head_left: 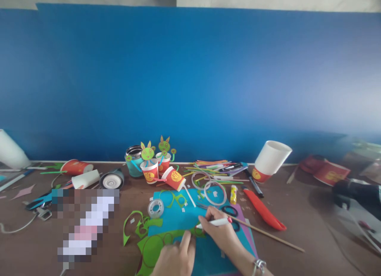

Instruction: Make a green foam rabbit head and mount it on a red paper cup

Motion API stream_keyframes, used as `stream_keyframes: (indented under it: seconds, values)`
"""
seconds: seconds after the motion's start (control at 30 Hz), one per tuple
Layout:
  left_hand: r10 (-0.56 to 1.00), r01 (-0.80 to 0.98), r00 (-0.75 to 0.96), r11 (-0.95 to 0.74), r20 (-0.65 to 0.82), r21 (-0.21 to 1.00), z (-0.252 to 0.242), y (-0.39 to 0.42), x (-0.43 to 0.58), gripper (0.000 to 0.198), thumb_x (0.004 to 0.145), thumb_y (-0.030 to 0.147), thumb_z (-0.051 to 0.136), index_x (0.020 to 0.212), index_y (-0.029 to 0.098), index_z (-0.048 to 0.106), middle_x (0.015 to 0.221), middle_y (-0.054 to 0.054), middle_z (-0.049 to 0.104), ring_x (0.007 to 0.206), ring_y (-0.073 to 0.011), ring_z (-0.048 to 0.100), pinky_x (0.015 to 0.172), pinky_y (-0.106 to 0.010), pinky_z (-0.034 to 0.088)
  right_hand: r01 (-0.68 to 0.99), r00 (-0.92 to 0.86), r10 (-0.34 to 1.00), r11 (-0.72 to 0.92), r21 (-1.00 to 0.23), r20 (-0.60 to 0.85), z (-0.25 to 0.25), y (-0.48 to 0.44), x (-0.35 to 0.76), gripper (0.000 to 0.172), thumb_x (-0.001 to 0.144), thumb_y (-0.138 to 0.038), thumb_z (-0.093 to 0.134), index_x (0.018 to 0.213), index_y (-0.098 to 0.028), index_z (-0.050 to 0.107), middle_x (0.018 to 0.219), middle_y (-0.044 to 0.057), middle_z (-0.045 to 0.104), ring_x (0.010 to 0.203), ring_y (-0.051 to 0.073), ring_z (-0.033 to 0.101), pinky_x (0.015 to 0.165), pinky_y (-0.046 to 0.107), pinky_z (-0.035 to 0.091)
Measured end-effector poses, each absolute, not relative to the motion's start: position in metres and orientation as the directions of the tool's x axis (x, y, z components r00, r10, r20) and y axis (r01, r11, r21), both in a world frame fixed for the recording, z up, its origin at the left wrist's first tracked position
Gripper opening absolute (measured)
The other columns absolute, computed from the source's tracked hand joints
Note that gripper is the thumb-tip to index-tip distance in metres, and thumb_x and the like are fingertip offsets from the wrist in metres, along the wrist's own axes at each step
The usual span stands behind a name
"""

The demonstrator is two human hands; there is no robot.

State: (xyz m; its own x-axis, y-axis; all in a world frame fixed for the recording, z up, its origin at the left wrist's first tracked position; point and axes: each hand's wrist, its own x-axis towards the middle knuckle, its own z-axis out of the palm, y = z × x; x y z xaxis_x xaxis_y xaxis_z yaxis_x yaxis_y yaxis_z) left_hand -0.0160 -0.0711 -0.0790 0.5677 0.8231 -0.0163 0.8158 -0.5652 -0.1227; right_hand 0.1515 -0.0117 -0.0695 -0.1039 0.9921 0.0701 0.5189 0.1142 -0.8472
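Observation:
My right hand is closed around a white marker with a red end; its tip meets a strip of green paper. Holding nothing, my left hand presses that paper down with outstretched fingers. Round outlines are drawn on the green paper, which lies over blue sheets. Just beyond my right hand are scissors with black handles, partly hidden by it. A thin wooden stick runs off to the right. A tape roll and green offcuts lie left of my hands.
Paper cups with green animal figures stand at the back beside an open thermos. Two clear rings, a glue stick, a red cutter and stacked cups are to the right. A blurred-out object lies left.

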Motion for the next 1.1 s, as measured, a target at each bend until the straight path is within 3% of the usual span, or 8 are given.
stream_keyframes:
  seconds: [0.33,0.73,1.1]
  values:
    - [0.830,0.826,0.557,-0.555,-0.005,-0.094,-0.077,-0.072,-0.014,0.043,0.081,0.005,0.037,0.122,0.011,0.048,0.114,-0.017,0.058,0.064,-0.0176,0.065,0.049,-0.025,0.054,0.458,-0.089,0.994,0.092,-0.884,0.058,-0.060,-0.015,0.150,0.028,0.074,-0.035,0.055,0.053,-0.022,0.040,0.048,-0.003,0.053,0.051,0.014,0.047,0.049,0.024,0.033]
    - [0.807,0.800,0.590,-0.588,-0.023,-0.117,-0.078,-0.070,-0.016,0.041,0.083,0.008,0.038,0.123,0.009,0.047,0.114,-0.017,0.058,0.063,-0.0180,0.066,0.047,-0.025,0.053,0.497,-0.089,0.993,0.112,-0.861,0.077,-0.066,-0.013,0.149,0.028,0.068,-0.030,0.056,0.050,-0.022,0.037,0.046,-0.006,0.044,0.049,0.012,0.044,0.048,0.023,0.033]
    - [0.828,0.823,0.561,-0.558,-0.003,-0.108,-0.080,-0.072,-0.015,0.040,0.082,0.007,0.040,0.122,0.012,0.048,0.115,-0.016,0.057,0.065,-0.0166,0.065,0.050,-0.024,0.052,0.500,-0.097,0.990,0.135,-0.855,0.100,-0.068,-0.013,0.151,0.025,0.073,-0.030,0.055,0.053,-0.022,0.043,0.048,-0.003,0.055,0.052,0.014,0.049,0.051,0.024,0.035]
